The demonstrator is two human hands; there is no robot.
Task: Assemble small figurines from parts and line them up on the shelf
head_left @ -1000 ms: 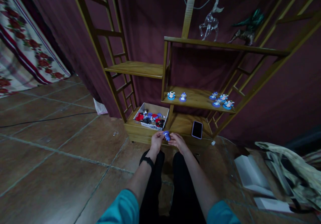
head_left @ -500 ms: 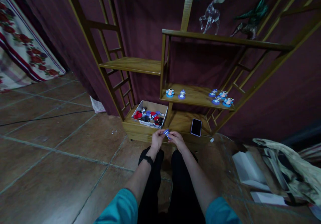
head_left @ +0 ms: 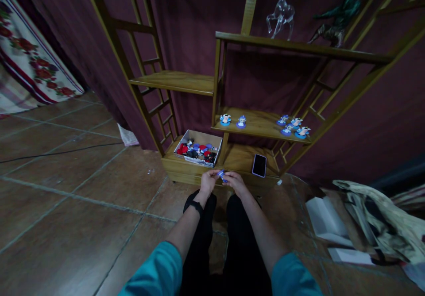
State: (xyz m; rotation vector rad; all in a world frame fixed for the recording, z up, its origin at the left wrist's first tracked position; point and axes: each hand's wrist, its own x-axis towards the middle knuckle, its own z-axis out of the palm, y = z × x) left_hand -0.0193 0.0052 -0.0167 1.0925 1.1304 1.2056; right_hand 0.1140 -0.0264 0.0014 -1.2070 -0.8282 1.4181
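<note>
Between my two hands is a small purple-and-white toy figurine [head_left: 222,175], held in front of the cabinet's lower edge. My left hand [head_left: 209,180] pinches it from the left, and my right hand [head_left: 234,181] grips it from the right. The fingers cover much of it, so its shape is only partly visible. Just beyond my left hand stands an open cardboard box [head_left: 217,143] with red, purple, black and white figurines inside. On the shelf [head_left: 257,125] above, a blue-based figurine [head_left: 225,119] and a purple one [head_left: 241,121] stand at the left; several more [head_left: 288,129] cluster at the right.
A phone [head_left: 259,165] lies on the low board right of the box. The top shelf [head_left: 299,48] bears a clear glass deer [head_left: 282,15] and a dark green statue [head_left: 337,19]. White boxes [head_left: 327,221] and a pale cloth bag [head_left: 381,216] lie on the floor at right.
The figurine has tilted slightly between my fingers, with both hands still on it. My view has shifted a little; the figurines on the shelf stand as before.
</note>
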